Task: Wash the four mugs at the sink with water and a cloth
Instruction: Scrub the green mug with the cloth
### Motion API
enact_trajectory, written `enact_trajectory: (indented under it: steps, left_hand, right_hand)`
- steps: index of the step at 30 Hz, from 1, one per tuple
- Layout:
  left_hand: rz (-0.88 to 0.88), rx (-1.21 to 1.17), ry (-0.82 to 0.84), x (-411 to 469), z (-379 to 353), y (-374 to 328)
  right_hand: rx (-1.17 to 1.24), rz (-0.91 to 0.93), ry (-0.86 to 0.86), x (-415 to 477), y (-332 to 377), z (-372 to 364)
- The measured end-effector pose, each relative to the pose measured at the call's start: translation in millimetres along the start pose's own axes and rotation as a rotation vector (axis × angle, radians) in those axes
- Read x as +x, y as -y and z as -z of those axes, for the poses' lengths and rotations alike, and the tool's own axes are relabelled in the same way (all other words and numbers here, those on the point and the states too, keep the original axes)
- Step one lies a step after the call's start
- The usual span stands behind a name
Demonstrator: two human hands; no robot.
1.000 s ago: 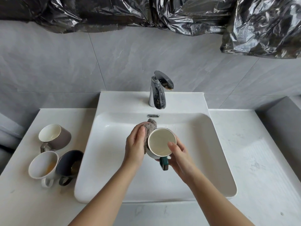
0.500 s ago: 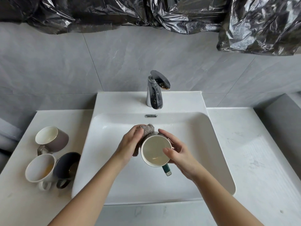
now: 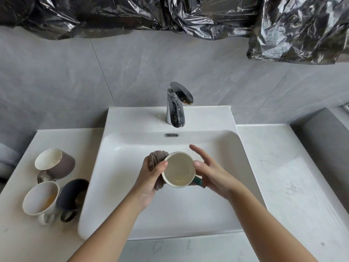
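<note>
Holding the mug (image 3: 179,170) mid-frame over the sink (image 3: 188,214), left hand (image 3: 149,178) grips the cloth (image 3: 156,157) against its side; right hand (image 3: 211,173) is loose, fingers spread, thumb touching the rim. Other mugs (image 3: 41,199) sit lower left.

Head view, looking down on a white sink (image 3: 207,214) set in a pale desk (image 3: 283,176). At centre frame, above the basin, the left hand (image 3: 151,178) grips a grey-brown cloth (image 3: 156,157) against the left side of a cream-lined mug (image 3: 179,169), thumb at its rim. The right hand (image 3: 213,176) lies just right of the mug, fingers straight and spread, thumb touching the rim; the mug's green handle shows beside its palm. A chrome faucet (image 3: 175,108) stands at upper centre. At lower left, on the desk, a taupe mug (image 3: 56,163), a white mug (image 3: 40,198) and a dark mug (image 3: 72,193) lie tilted, close together. Black plastic sheeting (image 3: 170,14) spans the top edge.
</note>
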State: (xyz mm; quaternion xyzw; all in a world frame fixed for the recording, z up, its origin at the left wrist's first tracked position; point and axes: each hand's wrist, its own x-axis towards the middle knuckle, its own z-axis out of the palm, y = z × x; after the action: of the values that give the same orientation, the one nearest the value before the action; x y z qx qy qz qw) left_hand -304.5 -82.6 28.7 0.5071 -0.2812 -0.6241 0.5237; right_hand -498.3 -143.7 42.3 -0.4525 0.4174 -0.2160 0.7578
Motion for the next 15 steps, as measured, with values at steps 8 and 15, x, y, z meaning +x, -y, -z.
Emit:
enact_trajectory:
  steps: [8, 15]
  left_hand:
    - [-0.130, -0.117, -0.220, -4.7, -17.2, 15.0]
    - [-0.313, 0.166, -0.295, 0.9, -13.5, -8.6]
  right_hand:
    - [0.460, 0.114, -0.120, 6.4, -36.1, -34.9]
    - [0.232, 0.134, -0.184, 7.2, -24.9, -27.1]
